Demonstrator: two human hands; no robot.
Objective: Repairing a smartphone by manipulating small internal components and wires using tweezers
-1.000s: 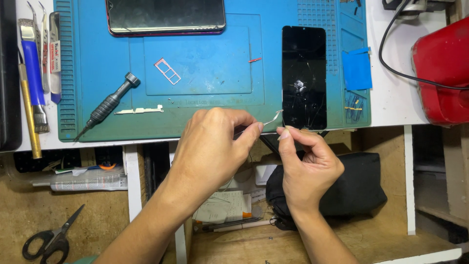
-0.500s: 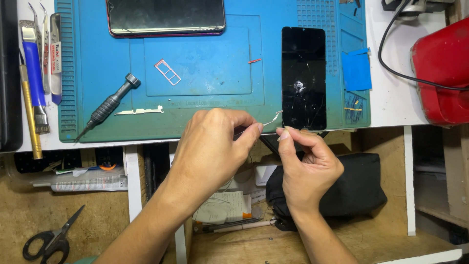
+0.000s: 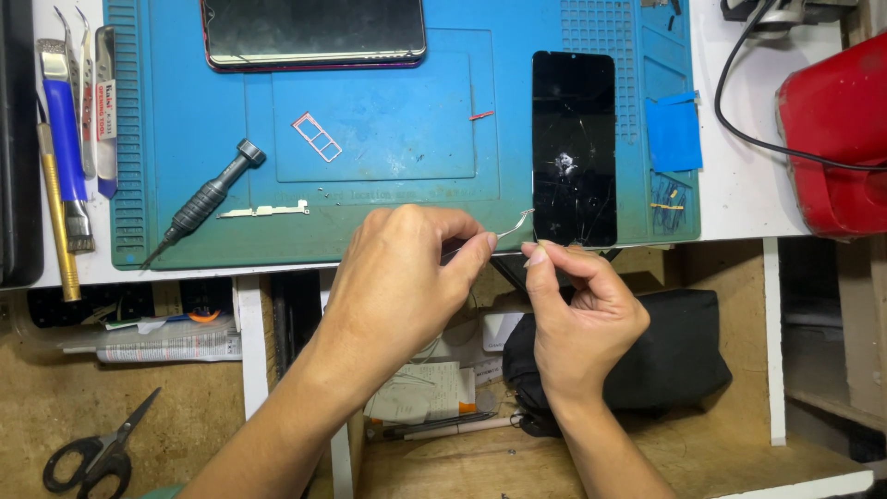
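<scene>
My left hand (image 3: 402,282) pinches a thin curved metal tool (image 3: 516,223) at the front edge of the blue work mat (image 3: 397,129). My right hand (image 3: 577,310) sits just right of it, its fingertips pinched together close to the tool's tip; whatever they hold is too small to see. A cracked black phone screen (image 3: 574,148) lies on the mat just above the right hand. Another phone (image 3: 314,32) lies at the mat's top edge. On the mat's middle rests a pink card tray (image 3: 317,137).
A dark screwdriver (image 3: 205,201) and a thin metal strip (image 3: 263,212) lie on the mat's left part. Brushes and tweezers (image 3: 69,120) line the left edge. At the right stands a red device (image 3: 836,139) with a black cable. Below are a black pouch (image 3: 674,356) and scissors (image 3: 97,453).
</scene>
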